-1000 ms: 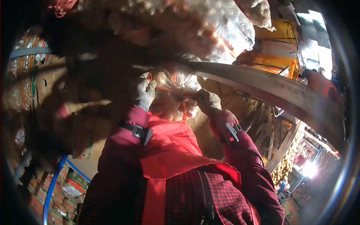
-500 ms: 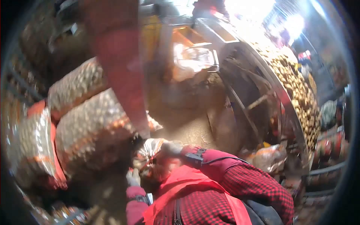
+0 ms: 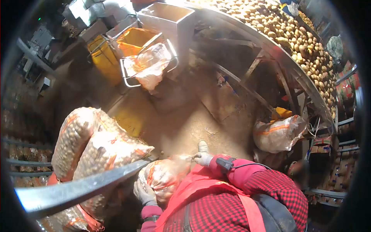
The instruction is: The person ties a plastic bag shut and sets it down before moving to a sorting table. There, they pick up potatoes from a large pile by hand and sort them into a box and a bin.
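Observation:
A clear plastic sack with orange stripes (image 3: 164,178), bulging with its contents, lies upright or leaning against my front; its lower part is hidden by my red apron. My left hand (image 3: 145,194), in a light grey glove, curls its fingers round the sack's left side. The gloved right hand (image 3: 203,159) is closed on the sack's gathered plastic at its right end, just below a shoe tip (image 3: 202,145). Close by on the left, several filled potato sacks (image 3: 108,156) stand together.
A grey metal bar (image 3: 89,187) crosses the left foreground. A metal-rimmed table (image 3: 270,48) heaped with potatoes (image 3: 305,50) curves along the right. An orange bin (image 3: 133,40) and a metal frame with a plastic bag (image 3: 150,63) stand ahead. Another striped sack (image 3: 276,135) sits right.
My view has swung, so the bin and frame appear further left. The sack between my hands shows more fully, and my right hand has shifted to its right end.

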A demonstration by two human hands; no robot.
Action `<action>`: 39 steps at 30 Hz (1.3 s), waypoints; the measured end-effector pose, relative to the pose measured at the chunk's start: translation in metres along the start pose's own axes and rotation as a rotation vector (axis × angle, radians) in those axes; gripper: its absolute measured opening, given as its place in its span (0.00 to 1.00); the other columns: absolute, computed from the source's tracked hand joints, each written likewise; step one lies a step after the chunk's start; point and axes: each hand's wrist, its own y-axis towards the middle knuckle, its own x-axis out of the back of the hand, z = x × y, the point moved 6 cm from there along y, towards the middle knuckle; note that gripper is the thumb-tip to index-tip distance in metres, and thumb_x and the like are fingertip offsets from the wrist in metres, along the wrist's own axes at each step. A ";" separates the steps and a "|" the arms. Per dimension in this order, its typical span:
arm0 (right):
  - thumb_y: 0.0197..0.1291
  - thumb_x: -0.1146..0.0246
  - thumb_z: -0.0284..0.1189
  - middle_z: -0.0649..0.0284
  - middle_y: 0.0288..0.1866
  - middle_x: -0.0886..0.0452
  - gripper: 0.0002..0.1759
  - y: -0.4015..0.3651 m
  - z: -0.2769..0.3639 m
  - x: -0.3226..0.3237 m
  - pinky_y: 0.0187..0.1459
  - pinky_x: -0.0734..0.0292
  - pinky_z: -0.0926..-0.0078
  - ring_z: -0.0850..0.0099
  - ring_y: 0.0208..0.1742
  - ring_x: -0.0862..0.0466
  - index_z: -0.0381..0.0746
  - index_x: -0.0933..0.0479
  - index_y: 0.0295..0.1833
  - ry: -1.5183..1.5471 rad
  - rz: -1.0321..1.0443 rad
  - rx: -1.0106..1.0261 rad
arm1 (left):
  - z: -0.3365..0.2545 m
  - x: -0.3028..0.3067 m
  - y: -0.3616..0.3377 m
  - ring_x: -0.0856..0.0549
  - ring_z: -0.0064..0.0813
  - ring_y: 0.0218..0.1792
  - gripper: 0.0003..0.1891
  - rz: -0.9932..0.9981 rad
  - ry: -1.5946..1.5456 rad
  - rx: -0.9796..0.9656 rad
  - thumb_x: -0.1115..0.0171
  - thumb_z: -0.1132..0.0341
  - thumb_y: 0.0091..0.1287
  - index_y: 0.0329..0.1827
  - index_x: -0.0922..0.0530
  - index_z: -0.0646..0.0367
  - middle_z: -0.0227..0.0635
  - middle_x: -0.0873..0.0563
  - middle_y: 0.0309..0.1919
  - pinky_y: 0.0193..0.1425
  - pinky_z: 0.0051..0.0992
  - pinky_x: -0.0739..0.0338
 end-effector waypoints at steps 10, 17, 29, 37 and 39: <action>0.71 0.41 0.37 0.61 0.48 0.11 0.19 0.011 -0.077 0.184 0.54 0.20 0.67 0.68 0.51 0.14 0.41 0.18 0.62 0.165 -0.168 -0.268 | -0.056 -0.081 0.018 0.32 0.54 0.74 0.35 0.464 0.295 0.397 0.35 0.53 0.64 0.76 0.30 0.47 0.51 0.28 0.72 0.79 0.54 0.44; 0.71 0.41 0.33 0.64 0.42 0.12 0.16 0.011 -0.148 0.224 0.34 0.23 0.77 0.78 0.35 0.18 0.43 0.17 0.60 0.365 -0.366 -0.357 | -0.067 -0.100 0.021 0.27 0.57 0.68 0.28 0.410 0.639 0.359 0.38 0.58 0.65 0.69 0.26 0.53 0.52 0.23 0.61 0.73 0.47 0.32; 0.70 0.41 0.42 0.59 0.43 0.11 0.20 0.033 -0.112 0.269 0.47 0.20 0.67 0.69 0.40 0.15 0.38 0.16 0.54 0.337 -0.264 -0.456 | -0.043 -0.149 0.041 0.24 0.57 0.65 0.25 0.627 0.524 0.392 0.38 0.62 0.63 0.64 0.24 0.57 0.53 0.21 0.59 0.69 0.46 0.28; 0.73 0.41 0.39 0.61 0.46 0.12 0.20 0.090 -0.060 0.356 0.48 0.22 0.71 0.72 0.43 0.16 0.39 0.18 0.61 0.366 -0.362 -0.423 | -0.030 -0.196 0.106 0.22 0.57 0.63 0.22 0.891 0.458 0.285 0.37 0.64 0.62 0.60 0.23 0.59 0.53 0.20 0.57 0.67 0.45 0.26; 0.75 0.42 0.33 0.67 0.39 0.14 0.16 0.105 -0.036 0.365 0.33 0.24 0.78 0.80 0.32 0.20 0.41 0.20 0.62 0.414 -0.379 -0.396 | -0.021 -0.212 0.122 0.22 0.57 0.62 0.22 0.981 0.431 0.207 0.37 0.65 0.61 0.59 0.22 0.59 0.53 0.20 0.56 0.66 0.45 0.25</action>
